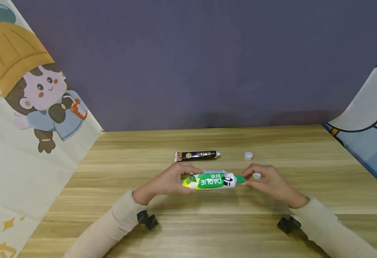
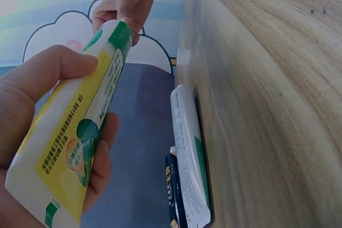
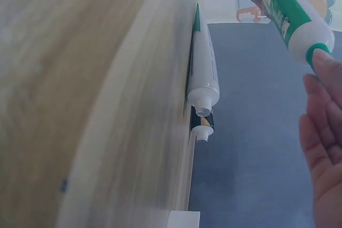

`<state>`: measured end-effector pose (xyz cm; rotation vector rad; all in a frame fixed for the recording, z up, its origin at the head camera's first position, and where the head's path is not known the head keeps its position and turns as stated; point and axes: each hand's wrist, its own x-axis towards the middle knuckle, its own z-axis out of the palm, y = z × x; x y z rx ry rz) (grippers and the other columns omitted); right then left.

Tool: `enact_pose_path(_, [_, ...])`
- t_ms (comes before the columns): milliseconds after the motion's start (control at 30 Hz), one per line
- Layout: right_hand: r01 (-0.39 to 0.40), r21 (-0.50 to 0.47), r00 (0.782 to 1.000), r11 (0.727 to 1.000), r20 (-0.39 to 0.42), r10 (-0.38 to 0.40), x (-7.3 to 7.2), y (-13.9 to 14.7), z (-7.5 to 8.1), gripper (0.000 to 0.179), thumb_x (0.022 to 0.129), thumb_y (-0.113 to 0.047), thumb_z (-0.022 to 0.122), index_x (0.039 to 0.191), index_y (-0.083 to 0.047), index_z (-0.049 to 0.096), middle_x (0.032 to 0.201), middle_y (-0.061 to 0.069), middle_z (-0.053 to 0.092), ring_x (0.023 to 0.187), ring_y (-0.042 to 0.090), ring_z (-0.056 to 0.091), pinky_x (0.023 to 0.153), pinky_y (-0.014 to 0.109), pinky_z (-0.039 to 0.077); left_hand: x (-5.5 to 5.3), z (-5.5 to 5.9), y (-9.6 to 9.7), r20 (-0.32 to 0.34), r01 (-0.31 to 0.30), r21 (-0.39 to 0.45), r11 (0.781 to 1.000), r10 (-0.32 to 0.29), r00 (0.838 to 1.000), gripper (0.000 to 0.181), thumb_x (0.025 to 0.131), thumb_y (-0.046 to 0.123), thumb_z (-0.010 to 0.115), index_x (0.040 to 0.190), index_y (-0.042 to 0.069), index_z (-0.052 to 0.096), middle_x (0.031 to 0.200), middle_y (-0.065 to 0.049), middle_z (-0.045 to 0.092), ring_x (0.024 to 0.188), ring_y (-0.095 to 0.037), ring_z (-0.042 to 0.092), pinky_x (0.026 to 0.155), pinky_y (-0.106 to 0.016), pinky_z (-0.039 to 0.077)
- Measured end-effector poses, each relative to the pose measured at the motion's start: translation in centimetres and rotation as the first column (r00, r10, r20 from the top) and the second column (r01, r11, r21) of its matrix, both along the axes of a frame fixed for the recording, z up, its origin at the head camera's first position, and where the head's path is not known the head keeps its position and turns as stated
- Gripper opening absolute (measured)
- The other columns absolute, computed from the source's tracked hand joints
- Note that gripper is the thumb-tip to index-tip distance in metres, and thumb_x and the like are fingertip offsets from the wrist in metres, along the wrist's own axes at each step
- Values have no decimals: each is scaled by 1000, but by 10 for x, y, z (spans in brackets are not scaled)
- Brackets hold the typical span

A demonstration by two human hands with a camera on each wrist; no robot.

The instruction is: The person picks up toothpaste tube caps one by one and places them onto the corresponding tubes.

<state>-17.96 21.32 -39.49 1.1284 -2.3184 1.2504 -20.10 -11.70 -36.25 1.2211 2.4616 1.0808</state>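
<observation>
A green, yellow and white toothpaste tube is held level above the table, its green cap pointing right. My left hand grips the tube's tail half, thumb on one face and fingers around the other, as the left wrist view shows. At the other end, my right hand pinches the green cap between thumb and fingertips; the cap is on the tube. Behind the held tube, and mostly hidden by it in the head view, lies a white and green tube with a bare nozzle.
Farther back on the wooden table lies a black toothpaste tube, its nozzle uncapped. A white cap sits to its right, and another white cap shows partly behind my right hand. A dark panel rises at the back.
</observation>
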Motion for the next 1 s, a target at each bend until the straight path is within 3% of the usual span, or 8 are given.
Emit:
enact_pose_path(433, [20, 44, 997, 999, 69, -23, 11, -8, 8, 32, 73, 3, 76, 92, -19, 66, 88, -5, 67, 76, 6, 60, 66, 27, 49, 7, -3, -6, 18, -5, 17, 1000, 4, 1000, 55, 72, 11, 77, 124, 9, 62, 117, -2, 61, 91, -13, 52, 71, -24, 48])
enact_pose_path(633, [61, 89, 982, 994, 175, -76, 17, -7, 10, 23, 78, -8, 75, 94, -22, 65, 89, -10, 66, 81, 7, 60, 69, 30, 49, 9, -4, -6, 34, -2, 21, 1000, 1, 999, 54, 71, 11, 77, 123, 9, 63, 115, -2, 61, 89, -12, 52, 71, -23, 49])
enact_pose_path(867, [-4, 75, 959, 997, 283, -17, 16, 0, 9, 21, 80, -6, 74, 98, -12, 66, 96, 0, 66, 86, 14, 61, 76, 31, 51, 16, -5, -10, 65, 0, 0, 1000, 0, 998, 54, 72, 14, 80, 123, 10, 62, 113, 1, 60, 87, -11, 51, 71, -23, 47])
enact_pose_path(1000, [20, 110, 949, 994, 310, -53, 17, 4, 8, 18, 83, -10, 72, 98, -4, 65, 96, 9, 66, 86, 20, 61, 77, 33, 51, 19, -7, -10, 72, 31, -25, 999, -29, 997, 54, 73, 17, 80, 124, 11, 62, 109, 3, 61, 86, -9, 50, 71, -23, 46])
